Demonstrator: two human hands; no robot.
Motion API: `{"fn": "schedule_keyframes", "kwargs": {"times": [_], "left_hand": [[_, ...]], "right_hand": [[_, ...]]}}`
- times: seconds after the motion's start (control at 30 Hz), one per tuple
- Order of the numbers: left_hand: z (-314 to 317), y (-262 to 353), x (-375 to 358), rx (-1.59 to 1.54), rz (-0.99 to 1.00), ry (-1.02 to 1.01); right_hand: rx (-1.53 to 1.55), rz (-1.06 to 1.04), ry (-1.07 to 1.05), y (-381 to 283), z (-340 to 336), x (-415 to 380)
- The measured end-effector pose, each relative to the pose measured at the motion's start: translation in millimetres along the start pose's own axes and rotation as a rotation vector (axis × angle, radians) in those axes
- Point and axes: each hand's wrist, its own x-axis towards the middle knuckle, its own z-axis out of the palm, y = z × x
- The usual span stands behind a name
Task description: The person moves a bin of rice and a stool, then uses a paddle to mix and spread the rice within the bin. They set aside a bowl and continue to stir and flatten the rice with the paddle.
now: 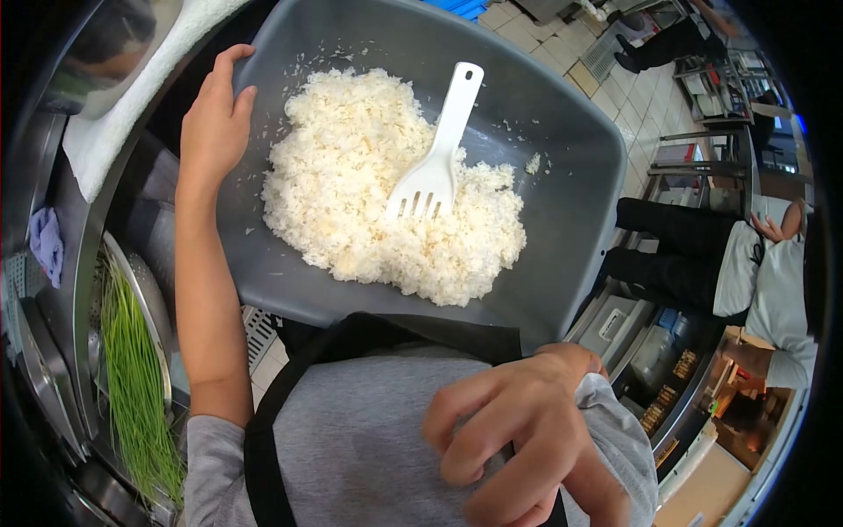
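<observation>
A deep grey tub [597, 193] holds a wide heap of white cooked rice [351, 176]. Lying in the rice, tines down, is a white slotted rice paddle [448, 140], its handle pointing up and to the right. My left hand [215, 123] grips the tub's left rim, with the thumb on the near side and the fingers bent around the edge. Close to the camera, in front of my chest, my right hand [518, 430] is raised with its fingers loosely bent and apart. Nothing shows in it, and its fingertips are partly hidden.
Long green chives [136, 378] lie in a metal colander [149, 299] at the left. A white towel [132, 105] and a purple cloth [46, 246] are near the metal counter. Another person [746, 263] stands at the right by shelves and a box; someone else's legs [659, 44] show farther back.
</observation>
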Motion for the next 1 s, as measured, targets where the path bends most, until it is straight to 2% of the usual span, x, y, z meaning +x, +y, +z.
{"fn": "schedule_keyframes", "kwargs": {"times": [0.07,0.13,0.27,0.37,0.47,0.53,0.57,0.63,0.67,0.73,0.77,0.83,0.9,0.93,0.97,1.0], "left_hand": [[1.0,-0.7,0.3,-0.004,0.006,0.001],[1.4,-1.1,0.2,0.003,0.023,0.018],[2.2,-1.4,0.4,0.016,0.037,0.026],[3.9,-2.2,1.0,0.055,0.033,0.025],[5.3,-2.7,2.1,0.103,0.037,0.039],[5.8,-2.1,3.5,0.114,0.028,0.036],[6.9,-2.3,5.0,0.115,0.030,0.037],[9.4,-4.6,8.3,0.109,0.045,0.060],[11.2,-5.4,9.5,0.110,0.044,0.062],[14.3,-4.9,11.1,0.156,0.051,0.090],[15.0,-4.2,11.3,0.162,0.053,0.096],[15.3,-1.5,11.1,0.213,-0.007,0.075],[15.4,1.4,9.9,0.257,-0.013,0.086],[15.2,1.9,7.8,0.290,-0.023,0.091],[15.1,0.7,7.6,0.302,-0.022,0.103],[15.3,-0.5,8.8,0.313,0.023,0.101]], "right_hand": [[0.057,0.021,-0.004,2.5,2.1,0.7],[-0.068,-0.226,0.061,10.6,8.4,2.0],[-0.062,-0.216,0.016,11.5,3.4,1.2],[-0.095,-0.298,0.009,16.3,6.0,2.2],[-0.074,-0.296,0.130,16.5,8.5,4.2],[-0.054,-0.320,-0.048,15.6,-1.0,7.8],[-0.055,-0.322,-0.049,12.3,-0.8,6.7],[-0.047,-0.185,-0.015,3.2,0.9,3.4],[-0.046,-0.186,-0.016,-1.2,-8.0,5.6],[-0.189,-0.180,-0.387,-12.4,-30.3,12.1],[-0.188,-0.188,-0.390,-20.6,-27.5,9.7],[-0.366,0.003,-0.111,-38.8,-18.4,2.8],[-0.369,-0.005,-0.198,-51.5,-35.0,5.6],[-0.316,-0.010,-0.397,-57.3,-54.0,11.3],[-0.254,-0.008,-0.461,-58.8,-65.3,17.2],[-0.426,0.011,-0.178,-60.8,-57.6,5.3]]}}
